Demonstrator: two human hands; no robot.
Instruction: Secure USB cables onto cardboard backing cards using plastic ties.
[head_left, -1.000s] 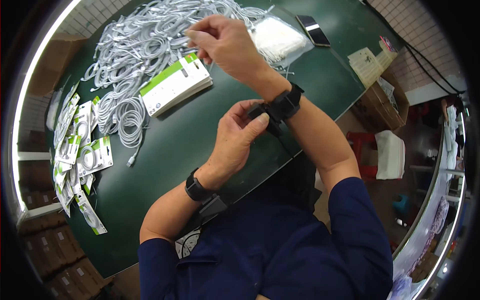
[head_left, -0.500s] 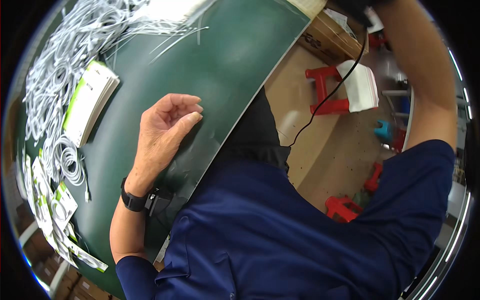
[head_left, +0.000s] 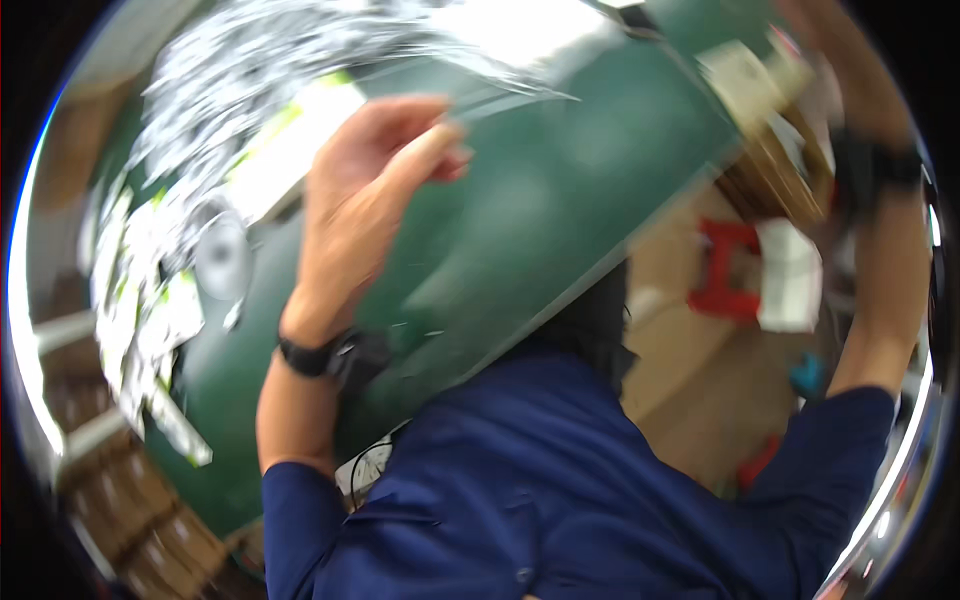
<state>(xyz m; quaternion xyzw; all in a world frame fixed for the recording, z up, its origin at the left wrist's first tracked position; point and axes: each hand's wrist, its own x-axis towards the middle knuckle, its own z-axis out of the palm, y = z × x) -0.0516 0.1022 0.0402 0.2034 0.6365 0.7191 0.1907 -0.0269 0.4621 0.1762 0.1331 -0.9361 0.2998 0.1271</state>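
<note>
My left hand [head_left: 375, 185] hovers over the green table, its fingers curled and the thumb drawn against them, with nothing seen inside. Just beyond it lies a stack of white-and-green cards [head_left: 300, 150], partly covered by the hand. A heap of white cables [head_left: 240, 80] spreads behind the stack. One coiled cable [head_left: 222, 258] sits left of my wrist. My right hand [head_left: 825, 30] reaches to the far right rim of the view, badly smeared, so its fingers cannot be made out. A pale boxy thing [head_left: 740, 85] stands at the table corner near it.
The green table [head_left: 560, 210] ends in a slanting edge before my body. Several packaged cables [head_left: 150, 310] lie at its left side. On the floor to the right are a cardboard box [head_left: 765, 185] and a red stool [head_left: 712, 270] with a white cover [head_left: 790, 275]. Brown cartons [head_left: 140, 510] stand lower left.
The whole view has swung, so the table and floor sit further right. My left hand has moved toward the card stack, its thumb closing on the fingers. My right arm remains stretched far out.
</note>
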